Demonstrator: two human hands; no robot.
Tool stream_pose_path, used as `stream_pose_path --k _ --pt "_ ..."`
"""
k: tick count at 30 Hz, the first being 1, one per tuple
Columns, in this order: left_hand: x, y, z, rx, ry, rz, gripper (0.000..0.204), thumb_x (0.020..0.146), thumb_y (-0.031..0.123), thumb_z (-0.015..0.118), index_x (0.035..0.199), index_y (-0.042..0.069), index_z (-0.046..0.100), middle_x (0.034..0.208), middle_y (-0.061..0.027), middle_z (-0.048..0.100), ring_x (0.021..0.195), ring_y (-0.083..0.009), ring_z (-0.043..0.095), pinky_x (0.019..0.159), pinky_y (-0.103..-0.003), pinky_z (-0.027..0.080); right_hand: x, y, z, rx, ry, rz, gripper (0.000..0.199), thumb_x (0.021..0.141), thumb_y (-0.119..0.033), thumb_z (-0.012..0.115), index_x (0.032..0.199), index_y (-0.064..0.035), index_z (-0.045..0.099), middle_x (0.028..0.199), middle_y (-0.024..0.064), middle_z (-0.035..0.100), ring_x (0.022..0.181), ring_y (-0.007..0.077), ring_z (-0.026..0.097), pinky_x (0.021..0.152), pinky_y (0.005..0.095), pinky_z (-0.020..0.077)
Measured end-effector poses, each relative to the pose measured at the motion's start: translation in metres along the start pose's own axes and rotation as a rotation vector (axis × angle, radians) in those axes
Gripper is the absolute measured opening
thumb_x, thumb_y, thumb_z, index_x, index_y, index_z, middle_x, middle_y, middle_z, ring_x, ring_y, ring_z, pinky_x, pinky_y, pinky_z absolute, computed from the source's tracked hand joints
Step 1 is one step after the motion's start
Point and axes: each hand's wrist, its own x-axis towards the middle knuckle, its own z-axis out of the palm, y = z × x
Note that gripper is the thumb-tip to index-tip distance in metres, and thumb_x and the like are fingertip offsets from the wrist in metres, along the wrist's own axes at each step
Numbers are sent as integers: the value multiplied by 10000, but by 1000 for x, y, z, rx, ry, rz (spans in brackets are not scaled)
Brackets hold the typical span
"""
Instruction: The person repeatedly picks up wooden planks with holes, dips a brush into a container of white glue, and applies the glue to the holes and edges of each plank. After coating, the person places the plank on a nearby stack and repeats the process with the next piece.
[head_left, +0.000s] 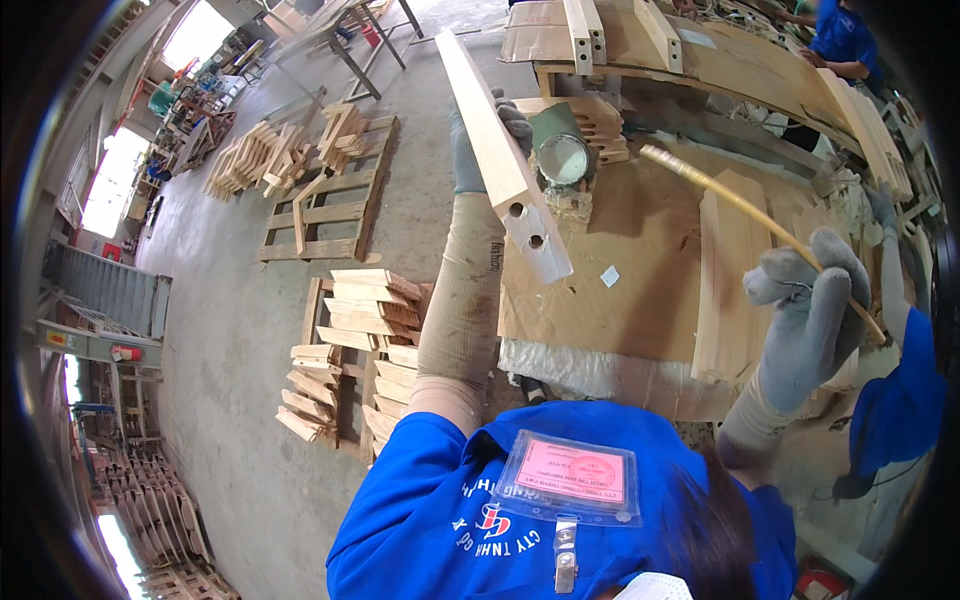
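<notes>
Gripping a pale wooden bar (500,160) in a closed left hand (487,135), gloved grey, the person holds it raised and slanted over the cardboard-covered bench (640,290); two drilled holes show near its lower end. Right hand (812,315), fingers wrapped shut, holds a thin yellow stick (745,212), its tip pointing toward an open tin (563,158), seemingly glue. Flat boards (730,280) lie beside it. Stacked parts (365,330) sit on floor pallets.
</notes>
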Motion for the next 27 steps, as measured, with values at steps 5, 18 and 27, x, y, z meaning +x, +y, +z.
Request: stream_pose_path --k 5,18,27 --pt "11 -18 5 -85 -190 -63 416 899 354 505 1125 14 428 820 -63 484 733 -150 526 654 -300 461 15 26 -6 -138 -22 -22 248 923 -96 410 1118 31 494 939 210 633 594 181 618 590 247 502" --pt "88 -132 46 1063 91 192 374 782 227 648 1034 42 443 900 -75 548 748 -154 565 638 -289 502 77 128 -12 -274 -314 38 547 705 -107 740 1163 -13 455 1208 181 525 1048 259 571 864 330 483" --pt "189 -194 55 1181 -124 190 607 817 307 625 1218 -68 367 1053 -118 532 901 -124 516 783 -249 439 158 223 -53 -321 -5 104 468 688 -13 673 1115 3 482 1148 131 538 1040 196 536 905 300 420"
